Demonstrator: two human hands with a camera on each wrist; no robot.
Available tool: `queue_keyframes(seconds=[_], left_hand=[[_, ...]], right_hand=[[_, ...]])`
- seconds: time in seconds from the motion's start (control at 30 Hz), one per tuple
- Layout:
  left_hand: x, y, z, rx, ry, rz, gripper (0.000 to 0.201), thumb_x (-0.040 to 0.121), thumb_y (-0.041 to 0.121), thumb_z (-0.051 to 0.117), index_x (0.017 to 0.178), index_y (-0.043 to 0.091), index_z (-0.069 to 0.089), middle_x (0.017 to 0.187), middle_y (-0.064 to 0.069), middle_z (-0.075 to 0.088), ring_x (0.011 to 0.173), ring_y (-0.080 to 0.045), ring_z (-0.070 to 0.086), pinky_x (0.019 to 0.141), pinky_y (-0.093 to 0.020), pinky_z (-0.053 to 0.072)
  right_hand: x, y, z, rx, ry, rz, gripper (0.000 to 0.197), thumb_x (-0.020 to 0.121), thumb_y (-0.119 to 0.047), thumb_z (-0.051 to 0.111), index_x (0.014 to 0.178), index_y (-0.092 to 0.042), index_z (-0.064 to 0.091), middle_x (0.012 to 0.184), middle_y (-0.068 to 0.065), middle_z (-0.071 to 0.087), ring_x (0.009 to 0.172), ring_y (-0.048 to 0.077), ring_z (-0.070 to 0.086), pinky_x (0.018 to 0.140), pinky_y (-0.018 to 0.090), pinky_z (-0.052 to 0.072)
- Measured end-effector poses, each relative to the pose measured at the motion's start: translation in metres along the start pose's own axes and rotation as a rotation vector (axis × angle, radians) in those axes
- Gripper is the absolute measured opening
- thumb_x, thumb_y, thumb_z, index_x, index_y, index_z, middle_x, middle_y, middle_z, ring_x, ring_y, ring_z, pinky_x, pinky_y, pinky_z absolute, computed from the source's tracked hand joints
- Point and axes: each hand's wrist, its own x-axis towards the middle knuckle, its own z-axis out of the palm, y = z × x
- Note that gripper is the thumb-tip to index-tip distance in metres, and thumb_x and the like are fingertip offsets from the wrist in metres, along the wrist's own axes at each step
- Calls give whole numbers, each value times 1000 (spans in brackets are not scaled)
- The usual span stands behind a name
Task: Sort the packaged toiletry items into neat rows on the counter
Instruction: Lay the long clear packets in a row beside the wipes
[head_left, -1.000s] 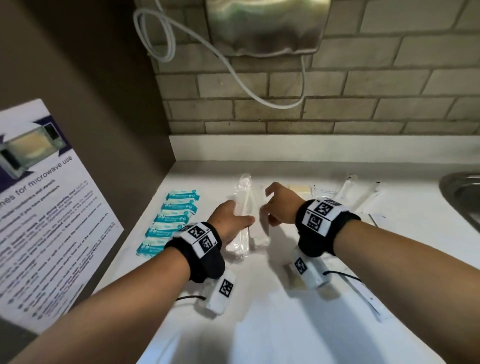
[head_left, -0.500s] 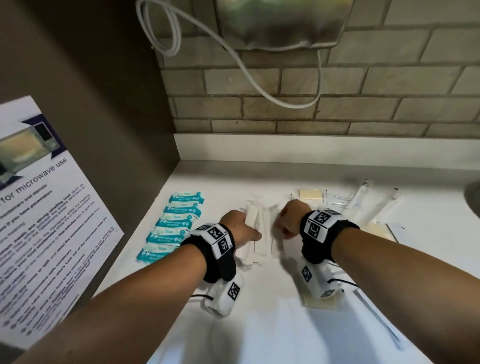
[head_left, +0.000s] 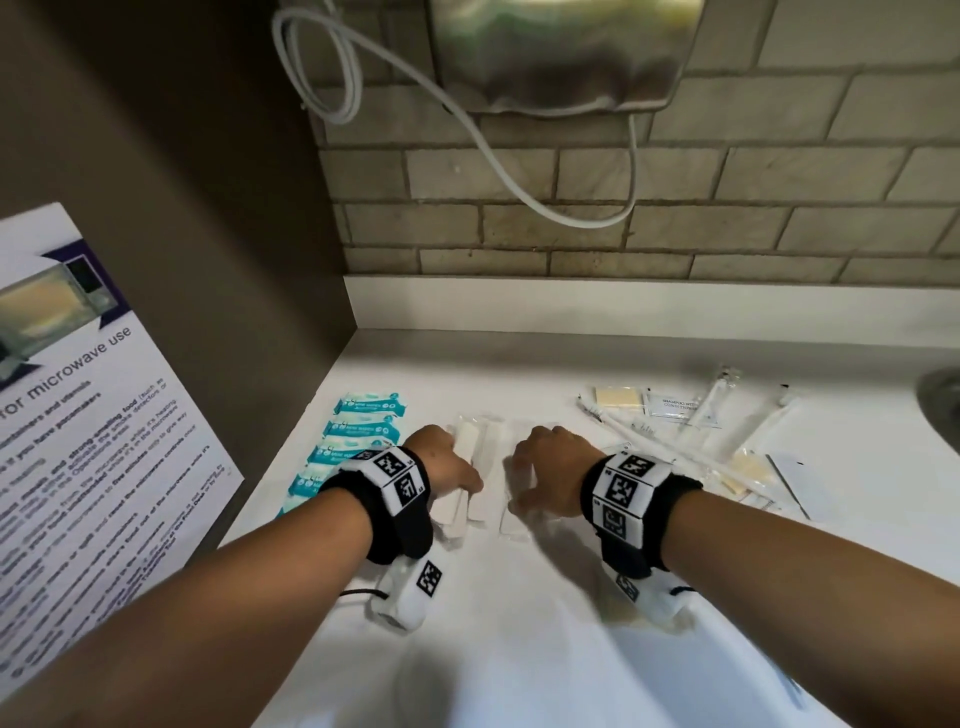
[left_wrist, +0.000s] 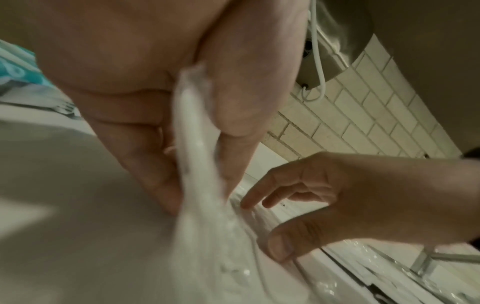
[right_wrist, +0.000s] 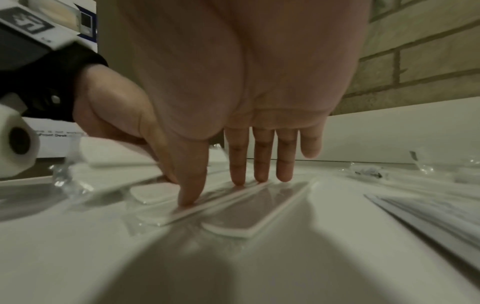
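Several white flat packets in clear wrappers lie side by side mid-counter. My left hand pinches the leftmost packet between thumb and fingers; the left wrist view shows its wrapper held at the edge. My right hand rests straight fingertips on the neighbouring packets, pressing them flat on the counter. A column of teal packets lies left of my left hand.
A loose pile of wrapped toothbrushes, sachets and yellow pads lies at the right, a sink edge beyond it. A microwave notice leans on the left wall. A metal wall unit with a white cable hangs above.
Both hands have come down to the counter with the white packets, which were held upright before. The right hand's fingers have straightened onto the packets. The hands have moved slightly apart.
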Motion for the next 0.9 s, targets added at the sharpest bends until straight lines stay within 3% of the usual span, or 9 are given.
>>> queue_keyframes(seconds=[0.1, 0.23, 0.43, 0.53, 0.6, 0.63, 0.73, 0.8, 0.9], left_hand=[[-3, 3, 7, 36, 6, 26, 64, 50, 29, 87, 106, 8, 67, 100, -9, 71, 91, -28, 68, 83, -34, 57], [-5, 8, 12, 21, 0, 55, 54, 62, 29, 86, 105, 4, 64, 102, -10, 70, 94, -29, 68, 71, -27, 51], [-4, 9, 6, -258, -32, 142, 31, 69, 30, 80, 89, 7, 71, 91, -10, 75, 87, -28, 71, 89, -45, 55], [-5, 8, -2, -360, 23, 172, 20, 82, 25, 73, 77, 8, 64, 74, -7, 69, 70, -26, 66, 76, -38, 57], [-7, 9, -6, -439, 26, 202, 22, 79, 27, 74, 89, 8, 69, 82, -10, 73, 79, -29, 69, 85, -46, 56], [-7, 9, -8, -444, 39, 208, 38, 73, 36, 77, 100, 10, 68, 91, -10, 74, 85, -29, 71, 88, -47, 56], [-7, 10, -15, -431, 111, 186, 66, 63, 50, 75, 115, 13, 59, 100, -7, 70, 88, -26, 67, 80, -39, 55], [-7, 8, -22, -369, 157, 185, 52, 75, 46, 69, 110, 10, 58, 94, -7, 68, 82, -24, 65, 74, -34, 53], [-7, 1, -30, -178, 183, 161, 27, 92, 39, 57, 86, 12, 52, 81, -4, 58, 72, -18, 55, 65, -30, 44]], right_hand=[[-4, 0, -6, 11, -34, -5, 48, 90, -36, 60, 132, -12, 56, 133, 10, 51, 125, 27, 45, 103, 39, 42], [-7, 9, -8, 18, -27, 2, 49, 89, -33, 63, 132, -11, 56, 134, 8, 52, 125, 25, 46, 102, 38, 43], [-6, 26, -9, 29, -61, 52, 58, 84, -37, 69, 136, -19, 52, 134, 4, 51, 123, 23, 50, 102, 36, 45], [5, 23, -12, 294, 51, 43, 58, 87, -44, 64, 136, -19, 49, 130, 2, 58, 113, 20, 58, 93, 31, 48], [12, 12, -18, 541, 82, 28, 65, 87, -43, 64, 141, -16, 39, 122, 3, 63, 102, 18, 62, 87, 26, 47], [16, 6, -20, 639, 78, 18, 68, 87, -37, 67, 142, -14, 34, 108, 4, 67, 89, 16, 64, 79, 25, 48], [28, -7, -21, 746, 85, 32, 66, 83, -18, 72, 136, -10, 34, 78, 1, 64, 67, 19, 62, 71, 34, 56], [35, -13, -18, 745, 102, 82, 56, 81, -13, 72, 127, -9, 41, 86, 4, 63, 77, 25, 67, 79, 42, 59], [40, -20, -14, 783, 91, 158, 41, 80, -8, 71, 113, -6, 47, 100, 15, 67, 87, 33, 71, 77, 47, 60]])
